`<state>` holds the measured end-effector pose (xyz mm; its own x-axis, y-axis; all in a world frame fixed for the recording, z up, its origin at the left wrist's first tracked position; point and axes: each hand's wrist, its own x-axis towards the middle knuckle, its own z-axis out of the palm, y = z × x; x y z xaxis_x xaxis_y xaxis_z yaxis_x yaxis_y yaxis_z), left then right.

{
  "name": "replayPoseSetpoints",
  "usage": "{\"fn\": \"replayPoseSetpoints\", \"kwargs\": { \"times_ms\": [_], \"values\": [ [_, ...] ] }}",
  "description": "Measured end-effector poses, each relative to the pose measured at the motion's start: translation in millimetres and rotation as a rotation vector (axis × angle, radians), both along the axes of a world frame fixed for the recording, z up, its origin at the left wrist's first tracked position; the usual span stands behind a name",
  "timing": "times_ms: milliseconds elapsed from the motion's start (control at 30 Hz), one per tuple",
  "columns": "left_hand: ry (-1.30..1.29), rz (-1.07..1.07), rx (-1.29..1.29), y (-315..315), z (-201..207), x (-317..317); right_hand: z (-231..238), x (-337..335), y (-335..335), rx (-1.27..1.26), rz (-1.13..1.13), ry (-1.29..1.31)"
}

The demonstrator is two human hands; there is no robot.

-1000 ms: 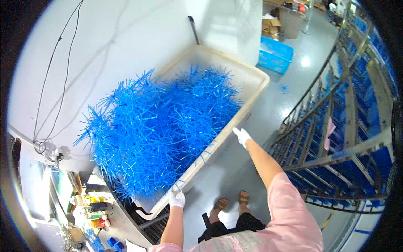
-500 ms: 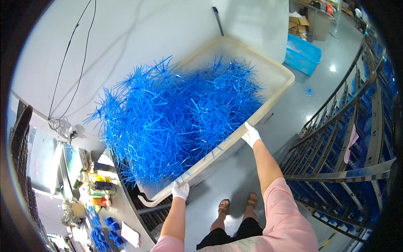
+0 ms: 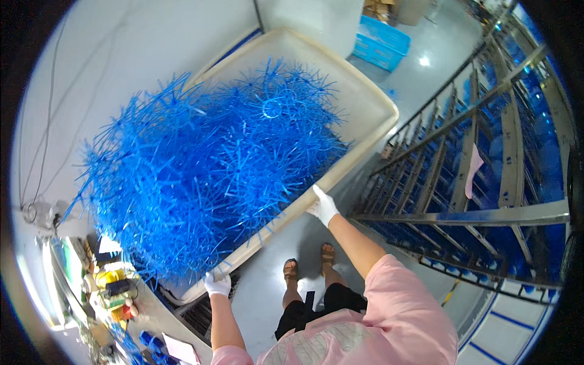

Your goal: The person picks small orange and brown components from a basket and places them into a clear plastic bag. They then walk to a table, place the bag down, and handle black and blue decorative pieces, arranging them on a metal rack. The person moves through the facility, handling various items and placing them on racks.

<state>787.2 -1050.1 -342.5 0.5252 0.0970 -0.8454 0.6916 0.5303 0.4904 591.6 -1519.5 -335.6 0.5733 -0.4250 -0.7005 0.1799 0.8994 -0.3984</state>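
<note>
A large cream-coloured plastic bin stands in front of me, turned at an angle. Heaped inside it are tangled spiky blue plastic strands, piled above the rim on the left. My left hand, in a white glove, grips the near rim towards its left end. Farther right along that same rim, my right hand is closed on the edge, also white-gloved, with its thumb on top and the other fingers partly hidden under the lip.
On the right is a metal rack with blue pieces inside and a pink cloth hanging on it. A blue crate sits on the floor behind. At lower left, a worktable holds bottles and blue pieces. A white wall rises behind the bin.
The bin, the blue strands and both gripping hands now sit farther left in view. More of the rack shows on the right, and the blue crate also appears farther left and higher.
</note>
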Motion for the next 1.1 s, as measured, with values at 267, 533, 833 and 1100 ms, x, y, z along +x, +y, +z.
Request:
{"fn": "replayPoseSetpoints", "kwargs": {
  "times_ms": [267,533,833,1100],
  "values": [
    [-0.109,-0.24,0.031,59.8,4.3,22.0,21.3,-20.3,70.2,-0.019,-0.08,0.319],
    [-0.284,-0.385,-0.206,71.7,-21.0,44.0,40.0,-35.7,55.7,-0.006,0.173,0.312],
    [-0.133,-0.379,-0.441,44.4,23.7,40.8,211.8,-165.8,-58.7,-1.738,1.156,1.801],
    [-0.108,-0.789,-0.139,-59.5,17.1,-18.5,200.0,-196.2,-56.7,-1.544,1.33,1.612]
  ]
}}
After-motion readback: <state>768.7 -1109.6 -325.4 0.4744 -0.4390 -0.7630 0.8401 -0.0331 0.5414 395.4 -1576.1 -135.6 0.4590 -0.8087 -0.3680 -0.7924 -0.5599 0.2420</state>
